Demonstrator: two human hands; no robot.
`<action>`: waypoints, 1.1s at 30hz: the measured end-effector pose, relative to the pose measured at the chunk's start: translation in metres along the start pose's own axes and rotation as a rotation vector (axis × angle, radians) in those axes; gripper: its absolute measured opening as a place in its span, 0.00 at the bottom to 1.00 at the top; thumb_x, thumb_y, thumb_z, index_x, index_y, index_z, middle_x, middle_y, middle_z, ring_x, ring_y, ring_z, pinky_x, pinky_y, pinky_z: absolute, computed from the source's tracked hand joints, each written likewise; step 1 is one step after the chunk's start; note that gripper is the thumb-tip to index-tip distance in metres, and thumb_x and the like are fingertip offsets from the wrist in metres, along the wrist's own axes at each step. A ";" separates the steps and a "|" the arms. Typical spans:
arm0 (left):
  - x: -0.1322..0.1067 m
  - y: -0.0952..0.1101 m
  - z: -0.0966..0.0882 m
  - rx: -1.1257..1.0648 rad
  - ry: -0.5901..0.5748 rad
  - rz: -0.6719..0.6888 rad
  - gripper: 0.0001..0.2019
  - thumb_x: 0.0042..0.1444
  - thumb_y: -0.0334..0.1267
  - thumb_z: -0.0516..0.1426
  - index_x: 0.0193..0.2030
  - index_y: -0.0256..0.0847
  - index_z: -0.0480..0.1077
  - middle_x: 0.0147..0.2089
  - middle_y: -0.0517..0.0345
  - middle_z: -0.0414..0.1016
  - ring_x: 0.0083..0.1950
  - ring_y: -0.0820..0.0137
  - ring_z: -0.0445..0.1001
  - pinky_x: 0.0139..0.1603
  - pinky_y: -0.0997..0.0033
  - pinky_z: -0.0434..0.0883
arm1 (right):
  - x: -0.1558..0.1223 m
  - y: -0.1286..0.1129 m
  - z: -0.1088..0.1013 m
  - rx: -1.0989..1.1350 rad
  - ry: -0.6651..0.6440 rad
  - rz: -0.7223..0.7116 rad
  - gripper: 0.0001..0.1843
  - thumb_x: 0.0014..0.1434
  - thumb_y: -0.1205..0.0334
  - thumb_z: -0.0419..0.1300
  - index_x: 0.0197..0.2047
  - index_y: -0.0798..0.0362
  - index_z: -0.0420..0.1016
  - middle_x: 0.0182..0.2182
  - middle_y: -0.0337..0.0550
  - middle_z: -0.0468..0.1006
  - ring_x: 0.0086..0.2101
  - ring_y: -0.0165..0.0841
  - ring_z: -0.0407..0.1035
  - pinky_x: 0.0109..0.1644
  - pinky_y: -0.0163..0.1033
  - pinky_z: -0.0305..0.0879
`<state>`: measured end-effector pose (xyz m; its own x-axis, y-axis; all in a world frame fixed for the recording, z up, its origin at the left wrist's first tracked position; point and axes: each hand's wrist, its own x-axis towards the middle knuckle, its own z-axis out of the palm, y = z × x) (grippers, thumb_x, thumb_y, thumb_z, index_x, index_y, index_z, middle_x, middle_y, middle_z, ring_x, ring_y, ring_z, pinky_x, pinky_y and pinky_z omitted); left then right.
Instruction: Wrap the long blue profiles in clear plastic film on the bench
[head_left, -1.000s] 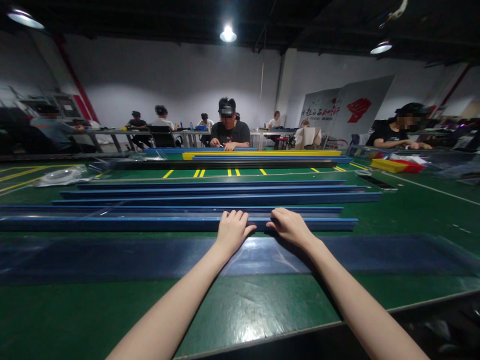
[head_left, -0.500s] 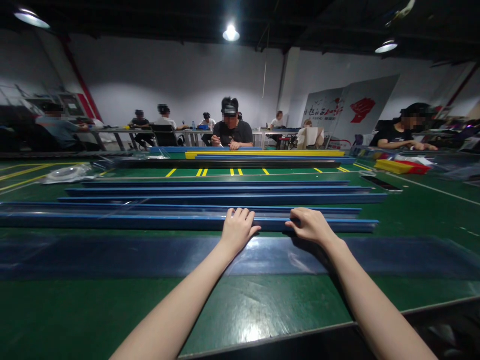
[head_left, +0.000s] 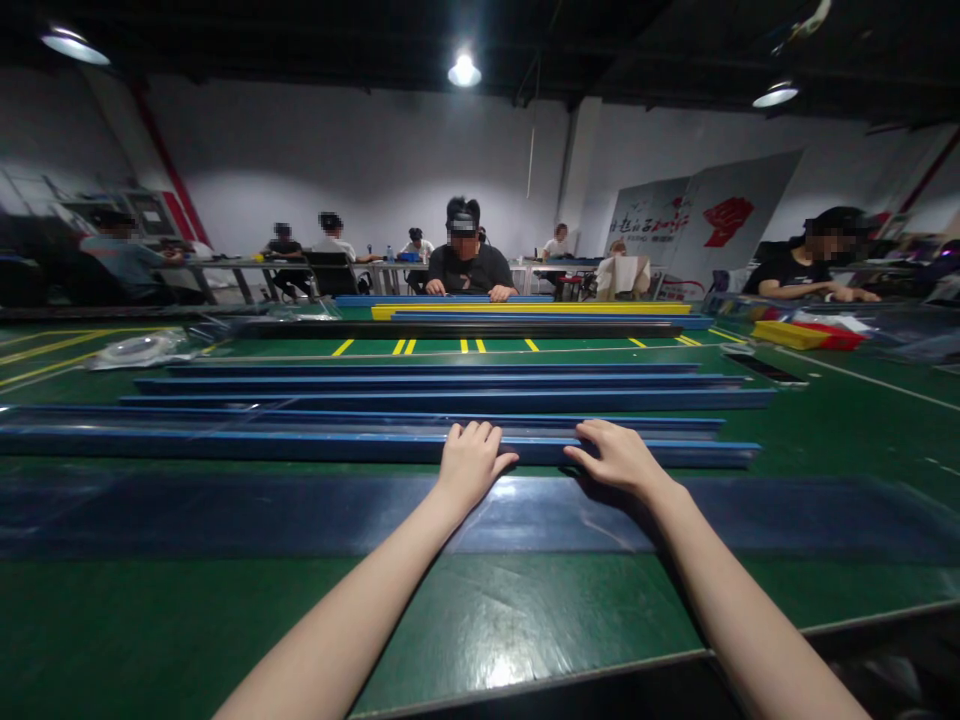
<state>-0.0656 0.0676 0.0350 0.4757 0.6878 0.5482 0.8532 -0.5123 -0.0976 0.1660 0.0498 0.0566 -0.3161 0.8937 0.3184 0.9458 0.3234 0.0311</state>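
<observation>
A long blue plastic channel (head_left: 300,442) with an upright near wall and a far wall lies across the green table. My left hand (head_left: 471,462) is closed over its near wall, fingertips inside and thumb on the near side. To the right, my right hand (head_left: 619,455) grips the same wall, fingers over the top and thumb toward me; part of its grip is hidden. Clear film shows inside the channel. Between me and the channel, a clear plastic strip (head_left: 262,515) lies flat, passing under my wrists.
Farther off lie more blue channels (head_left: 450,398), a yellow strip (head_left: 525,311) and a black strip (head_left: 450,329). A phone (head_left: 766,367) is at right, a coiled roll in clear wrap (head_left: 139,348) at left. A person (head_left: 471,265) sits opposite; another works at far right.
My right hand's fingers have uncurled and stretched farther over the channel wall. My left hand stays nearly in place. The person opposite has lowered and spread their hands.
</observation>
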 end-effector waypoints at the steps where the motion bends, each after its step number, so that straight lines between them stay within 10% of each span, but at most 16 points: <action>1: 0.000 0.000 0.000 0.000 -0.001 0.000 0.16 0.54 0.51 0.52 0.36 0.39 0.66 0.38 0.55 0.72 0.41 0.64 0.67 0.38 0.65 0.55 | 0.000 0.000 0.000 -0.003 -0.005 0.001 0.17 0.58 0.49 0.48 0.32 0.52 0.69 0.33 0.44 0.74 0.35 0.35 0.67 0.35 0.34 0.54; 33: 0.002 -0.001 -0.001 -0.015 -0.030 0.002 0.16 0.55 0.51 0.52 0.32 0.38 0.67 0.32 0.54 0.73 0.37 0.65 0.68 0.36 0.66 0.56 | 0.000 -0.006 0.000 0.051 0.027 -0.039 0.19 0.58 0.50 0.49 0.42 0.54 0.73 0.43 0.48 0.75 0.43 0.36 0.67 0.44 0.38 0.61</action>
<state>-0.0653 0.0687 0.0370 0.4838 0.7015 0.5233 0.8490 -0.5213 -0.0861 0.1606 0.0484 0.0561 -0.3502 0.8716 0.3430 0.9274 0.3742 -0.0039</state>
